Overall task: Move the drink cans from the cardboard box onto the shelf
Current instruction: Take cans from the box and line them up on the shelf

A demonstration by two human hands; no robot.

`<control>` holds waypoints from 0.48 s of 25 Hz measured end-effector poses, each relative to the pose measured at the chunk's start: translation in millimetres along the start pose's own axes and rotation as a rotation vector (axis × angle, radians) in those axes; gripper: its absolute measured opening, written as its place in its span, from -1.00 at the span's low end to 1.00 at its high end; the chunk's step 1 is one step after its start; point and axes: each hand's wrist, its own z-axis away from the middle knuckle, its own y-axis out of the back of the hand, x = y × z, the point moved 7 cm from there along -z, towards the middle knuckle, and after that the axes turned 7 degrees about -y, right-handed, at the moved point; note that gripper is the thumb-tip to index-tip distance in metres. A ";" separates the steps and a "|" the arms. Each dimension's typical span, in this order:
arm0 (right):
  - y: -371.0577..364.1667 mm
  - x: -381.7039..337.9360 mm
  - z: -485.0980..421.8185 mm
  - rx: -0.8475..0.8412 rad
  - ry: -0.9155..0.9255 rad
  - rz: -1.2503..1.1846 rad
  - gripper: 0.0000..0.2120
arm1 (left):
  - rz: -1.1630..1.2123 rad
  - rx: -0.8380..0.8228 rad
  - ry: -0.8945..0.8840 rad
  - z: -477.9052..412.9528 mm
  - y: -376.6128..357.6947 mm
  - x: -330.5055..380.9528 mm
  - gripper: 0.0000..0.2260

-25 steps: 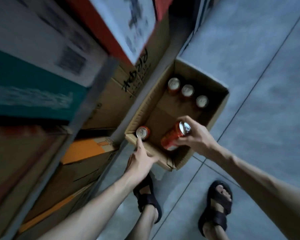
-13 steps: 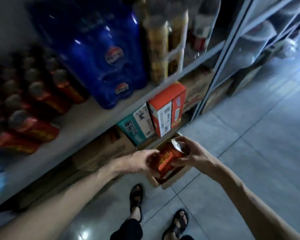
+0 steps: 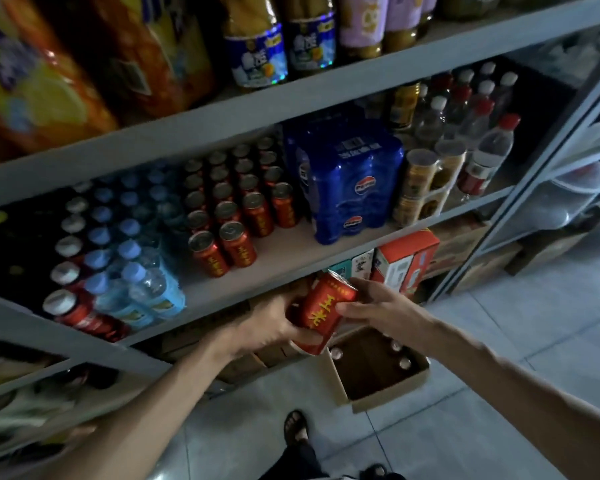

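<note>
A red drink can (image 3: pixel 326 308) with yellow characters is held between both hands just below the middle shelf's front edge (image 3: pixel 274 275). My left hand (image 3: pixel 274 323) grips its lower half and base. My right hand (image 3: pixel 381 303) pinches its upper part near the lid. Rows of matching red cans (image 3: pixel 238 209) stand on the middle shelf, with bare shelf board in front of them. The open cardboard box (image 3: pixel 388 398) sits on the floor below, with several cans (image 3: pixel 397 355) showing along its far side.
A blue shrink-wrapped pack (image 3: pixel 347 188) stands right of the red cans, water bottles (image 3: pixel 132 265) to their left. Cartons (image 3: pixel 402 261) fill the lower shelf. A grey upright post (image 3: pixel 534 188) bounds the shelf at right. My sandalled feet (image 3: pixel 297 427) stand on tiled floor.
The view swung up from the box to the shelves. The can rose from the box to shelf height, and my left hand left the box rim and joined my right hand on the can.
</note>
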 end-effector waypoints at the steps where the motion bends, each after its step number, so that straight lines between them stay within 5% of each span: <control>1: -10.9 -2.5 -6.6 0.021 0.012 -0.033 -0.67 | -0.002 0.047 -0.010 3.6 7.8 -5.7 -0.23; 3: -30.3 -8.6 -22.9 0.083 0.052 -0.065 -0.77 | -0.020 0.159 -0.030 5.9 21.8 -12.1 -0.37; 5: -46.1 -17.6 -46.7 0.139 0.094 -0.049 -0.64 | -0.028 0.289 -0.035 5.2 40.8 -22.5 -0.53; 12: -72.3 -35.9 -133.1 0.199 0.104 0.194 -0.33 | -0.008 0.512 -0.045 -3.0 89.7 -50.8 -0.48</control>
